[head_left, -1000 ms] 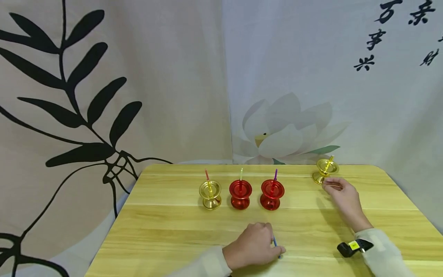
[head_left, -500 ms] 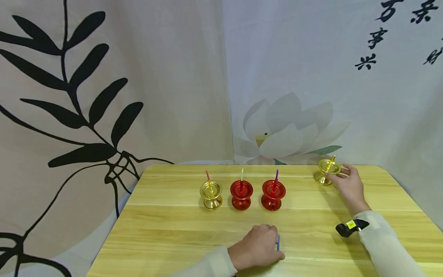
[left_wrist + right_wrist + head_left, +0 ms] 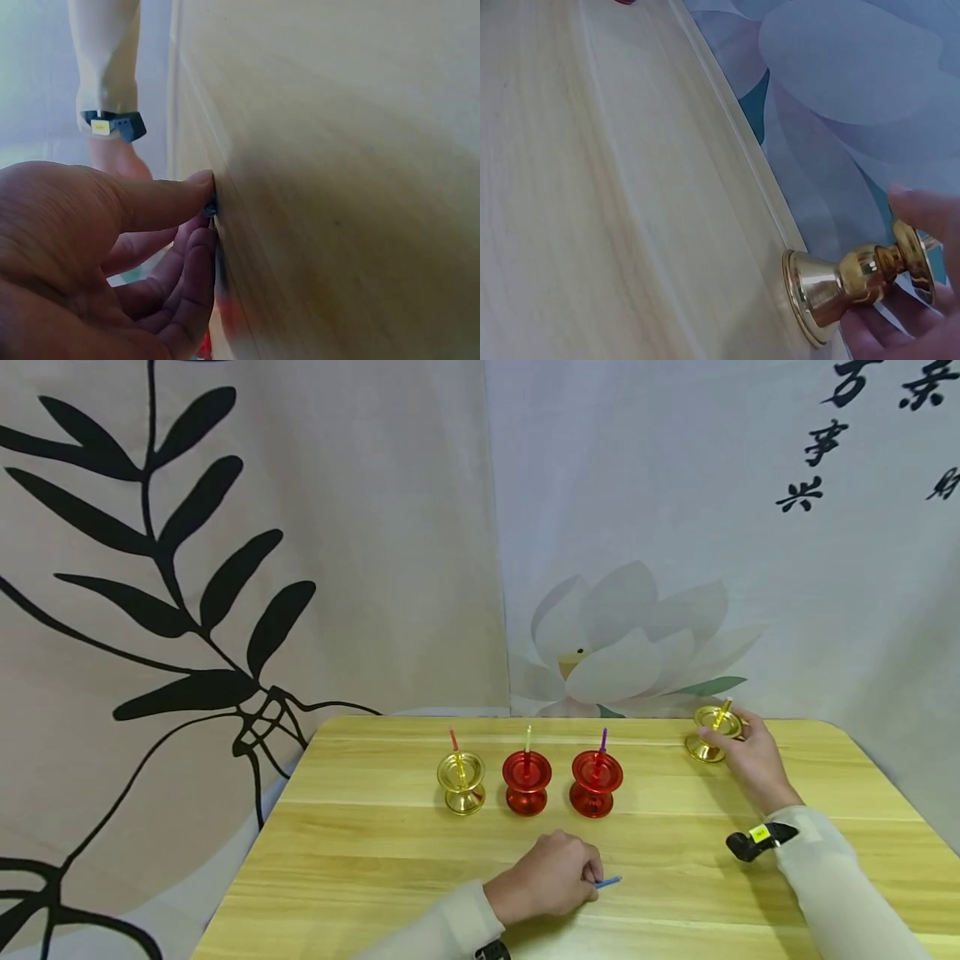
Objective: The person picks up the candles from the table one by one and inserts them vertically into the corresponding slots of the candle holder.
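Note:
My left hand [image 3: 551, 875] pinches a thin blue candle [image 3: 609, 882] between thumb and fingers, low over the front middle of the table. In the left wrist view just a small bit of the candle [image 3: 211, 206] shows at the fingertips. At the back right, my right hand [image 3: 753, 764] grips a gold candle holder [image 3: 705, 750] from its right side. The right wrist view shows the holder's base [image 3: 810, 296] on the table, thumb at the dish rim and fingers behind the stem. A gold peg [image 3: 722, 713] rises from its dish.
Across the middle stand a gold candle holder [image 3: 464, 798] with a pinkish-red candle [image 3: 453, 740], a red holder [image 3: 526, 800] with a pale candle [image 3: 528, 738], and another red holder [image 3: 591, 802] with a purple candle [image 3: 603, 740]. Behind the wooden table [image 3: 360, 860] hangs a printed curtain [image 3: 405, 568].
The blue candle has swung from pointing away to pointing right, with the left fingertips now gathered on its end. My right hand has moved from the holder's near side round to its right.

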A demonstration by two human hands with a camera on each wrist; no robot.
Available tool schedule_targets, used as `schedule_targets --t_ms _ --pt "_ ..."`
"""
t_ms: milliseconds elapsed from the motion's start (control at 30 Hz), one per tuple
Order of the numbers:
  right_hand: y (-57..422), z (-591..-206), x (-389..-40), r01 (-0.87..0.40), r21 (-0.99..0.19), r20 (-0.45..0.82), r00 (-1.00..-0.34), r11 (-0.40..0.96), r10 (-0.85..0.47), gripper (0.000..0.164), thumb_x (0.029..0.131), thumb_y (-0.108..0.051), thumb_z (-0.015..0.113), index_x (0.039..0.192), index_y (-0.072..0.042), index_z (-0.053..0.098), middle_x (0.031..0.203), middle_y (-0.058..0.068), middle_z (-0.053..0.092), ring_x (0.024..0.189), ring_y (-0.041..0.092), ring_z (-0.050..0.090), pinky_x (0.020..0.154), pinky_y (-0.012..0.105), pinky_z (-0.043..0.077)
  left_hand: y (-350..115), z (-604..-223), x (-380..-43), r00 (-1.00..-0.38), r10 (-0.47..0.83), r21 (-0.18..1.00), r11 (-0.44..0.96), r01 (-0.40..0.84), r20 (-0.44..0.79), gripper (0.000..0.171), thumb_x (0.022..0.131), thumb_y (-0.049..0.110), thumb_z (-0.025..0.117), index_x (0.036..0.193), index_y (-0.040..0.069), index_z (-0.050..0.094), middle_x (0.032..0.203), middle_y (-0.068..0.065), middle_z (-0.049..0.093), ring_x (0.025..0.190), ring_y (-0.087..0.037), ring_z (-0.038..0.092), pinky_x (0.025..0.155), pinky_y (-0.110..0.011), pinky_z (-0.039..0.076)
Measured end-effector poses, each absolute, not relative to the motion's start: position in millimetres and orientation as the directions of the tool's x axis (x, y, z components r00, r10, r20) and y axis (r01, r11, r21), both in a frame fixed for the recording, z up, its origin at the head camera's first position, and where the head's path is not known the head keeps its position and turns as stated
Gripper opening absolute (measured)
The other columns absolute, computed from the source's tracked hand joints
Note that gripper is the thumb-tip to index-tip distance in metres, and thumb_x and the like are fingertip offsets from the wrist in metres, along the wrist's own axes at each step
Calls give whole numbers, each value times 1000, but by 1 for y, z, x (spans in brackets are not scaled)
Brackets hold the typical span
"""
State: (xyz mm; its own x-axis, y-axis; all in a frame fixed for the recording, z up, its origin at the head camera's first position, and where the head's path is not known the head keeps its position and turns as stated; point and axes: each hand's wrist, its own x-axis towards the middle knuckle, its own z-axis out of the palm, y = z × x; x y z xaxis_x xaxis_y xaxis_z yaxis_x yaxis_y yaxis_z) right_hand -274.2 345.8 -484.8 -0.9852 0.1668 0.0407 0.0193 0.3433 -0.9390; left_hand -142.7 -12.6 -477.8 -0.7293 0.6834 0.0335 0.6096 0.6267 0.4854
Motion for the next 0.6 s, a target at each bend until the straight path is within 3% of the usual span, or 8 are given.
schedule_targets --t_ms 400,500,600 --pt "345 -483 -261 31 -915 11 -995 403 102 91 112 -33 68 171 9 13 165 41 36 118 5 53 89 9 50 -12 -479 -149 -699 713 432 612 662 62 11 90 12 91 87 19 83 71 19 65 66 10 50 67 -12 39" --pt "342 -483 -257 30 -904 14 -995 426 98 91 112 -33 68 170 10 13 165 42 35 129 22 56 87 8 50 -12 -479 -150 -679 732 420 600 681 57 10 92 10 88 89 18 83 74 18 67 68 10 50 66 -11 39" --pt "340 -483 -254 35 -895 9 -995 444 97 91 112 -33 68 171 9 12 165 41 34 140 40 49 85 6 46 -13 -479 -150 -661 750 415 590 693 38 8 95 8 84 92 16 83 79 17 69 70 8 51 66 -10 41"
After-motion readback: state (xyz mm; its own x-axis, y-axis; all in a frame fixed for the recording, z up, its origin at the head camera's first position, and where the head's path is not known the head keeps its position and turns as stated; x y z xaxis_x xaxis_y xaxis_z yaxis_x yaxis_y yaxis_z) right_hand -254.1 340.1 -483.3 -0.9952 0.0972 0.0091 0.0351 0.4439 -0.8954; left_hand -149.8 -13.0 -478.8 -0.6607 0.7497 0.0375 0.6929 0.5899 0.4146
